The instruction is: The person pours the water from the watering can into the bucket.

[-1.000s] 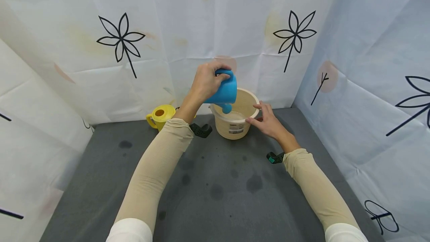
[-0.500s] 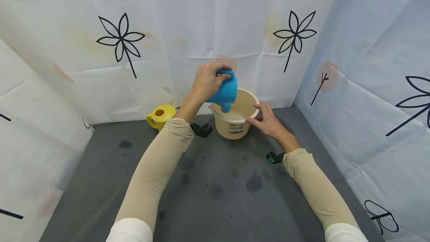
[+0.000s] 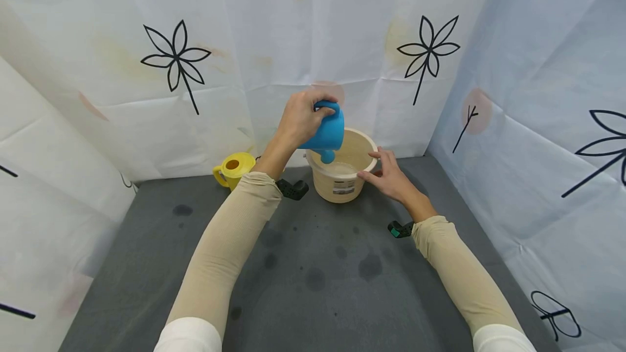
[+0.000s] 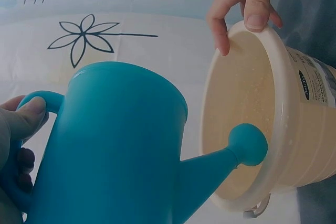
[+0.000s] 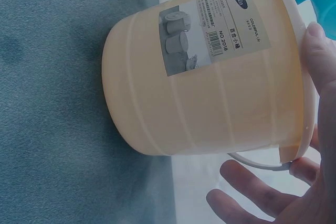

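Observation:
My left hand [image 3: 304, 118] grips the handle of a blue watering can [image 4: 115, 135]. The can is tipped, and its round spout head [image 4: 248, 144] points down into the mouth of a cream bucket [image 3: 337, 184]. The bucket stands upright on the grey surface, with a printed label [image 5: 212, 32] on its side. My right hand [image 3: 389, 176] pinches the bucket's rim on the right side, thumb on the near edge and a fingertip over the inside. Drops cling to the bucket's inner wall in the left wrist view. No stream from the spout can be made out.
A yellow vessel with a handle [image 3: 236, 164] stands left of the bucket, partly hidden behind my left forearm. White sheets with flower drawings [image 3: 176, 57] rise behind and at both sides. The grey cloth surface [image 3: 313, 265] carries several dark wet spots.
The blue watering can has shifted very slightly left, its spout head a little higher. My right hand and the bucket stay in place.

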Demonstrator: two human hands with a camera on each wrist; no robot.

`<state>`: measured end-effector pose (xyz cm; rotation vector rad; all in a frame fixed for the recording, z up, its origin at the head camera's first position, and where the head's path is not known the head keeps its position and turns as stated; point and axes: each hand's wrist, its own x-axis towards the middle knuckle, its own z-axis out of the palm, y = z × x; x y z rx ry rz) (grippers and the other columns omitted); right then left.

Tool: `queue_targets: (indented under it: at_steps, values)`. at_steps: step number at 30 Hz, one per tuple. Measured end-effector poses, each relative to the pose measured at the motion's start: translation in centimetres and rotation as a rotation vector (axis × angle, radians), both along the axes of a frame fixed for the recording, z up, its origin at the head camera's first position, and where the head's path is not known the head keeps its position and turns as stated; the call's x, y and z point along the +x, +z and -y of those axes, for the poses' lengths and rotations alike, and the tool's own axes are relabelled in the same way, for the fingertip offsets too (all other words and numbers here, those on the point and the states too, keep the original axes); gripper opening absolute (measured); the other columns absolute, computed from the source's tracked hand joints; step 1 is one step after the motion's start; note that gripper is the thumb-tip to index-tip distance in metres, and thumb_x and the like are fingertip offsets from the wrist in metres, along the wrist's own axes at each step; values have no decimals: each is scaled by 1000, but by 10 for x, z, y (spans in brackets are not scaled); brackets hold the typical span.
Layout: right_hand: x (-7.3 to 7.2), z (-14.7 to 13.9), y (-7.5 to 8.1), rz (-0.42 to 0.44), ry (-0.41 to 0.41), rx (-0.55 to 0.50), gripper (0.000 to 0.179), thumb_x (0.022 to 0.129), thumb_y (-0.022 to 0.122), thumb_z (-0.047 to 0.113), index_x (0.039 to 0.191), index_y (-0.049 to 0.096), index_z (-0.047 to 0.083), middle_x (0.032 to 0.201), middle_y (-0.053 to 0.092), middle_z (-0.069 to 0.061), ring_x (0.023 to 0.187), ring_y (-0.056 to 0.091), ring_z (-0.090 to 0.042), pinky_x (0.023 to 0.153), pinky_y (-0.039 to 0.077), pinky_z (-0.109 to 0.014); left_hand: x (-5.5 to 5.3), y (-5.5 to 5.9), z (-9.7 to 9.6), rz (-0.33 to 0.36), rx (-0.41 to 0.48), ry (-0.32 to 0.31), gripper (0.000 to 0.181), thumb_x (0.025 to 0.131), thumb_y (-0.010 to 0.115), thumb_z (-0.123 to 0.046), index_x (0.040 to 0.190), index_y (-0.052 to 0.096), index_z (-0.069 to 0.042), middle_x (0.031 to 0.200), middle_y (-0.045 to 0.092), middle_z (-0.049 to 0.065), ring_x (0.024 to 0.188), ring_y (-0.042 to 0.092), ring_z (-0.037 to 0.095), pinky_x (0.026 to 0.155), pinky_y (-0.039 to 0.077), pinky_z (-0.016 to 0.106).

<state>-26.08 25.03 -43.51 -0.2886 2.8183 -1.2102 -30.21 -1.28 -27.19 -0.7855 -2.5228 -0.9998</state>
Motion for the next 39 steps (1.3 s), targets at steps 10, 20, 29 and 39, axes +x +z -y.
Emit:
queue_targets:
  at_steps: [10,20,29,39]
  values:
    - [0,1,0,-10,-6,-10,89,99,61,53,164,16,13,164,11,-20,127,58,-46,102,54,-53,-2,-13,15,27,210,0,27,99,69,-19,124,71,-12,128,72,7,125,64,24,108,50,29]
    - [0,2,2,-8,-2,-9,88,100,61,53,164,15,15,164,11,-20,128,57,-45,103,54,-51,4,-27,37,66,423,39,28,99,69,-19,125,69,-9,127,70,12,123,64,32,105,54,39]
    - [0,3,4,-19,-4,-4,87,99,61,53,163,18,15,165,10,-19,127,58,-45,103,54,-54,17,-38,51,61,593,97,28,98,70,-22,123,71,-9,123,69,10,121,62,23,107,52,41]
    - [2,4,2,-15,-10,-9,88,99,62,51,164,16,13,164,11,-20,127,58,-45,103,54,-54,27,-68,64,60,722,98,29,97,72,-19,122,71,-4,124,68,17,121,63,29,107,52,37]
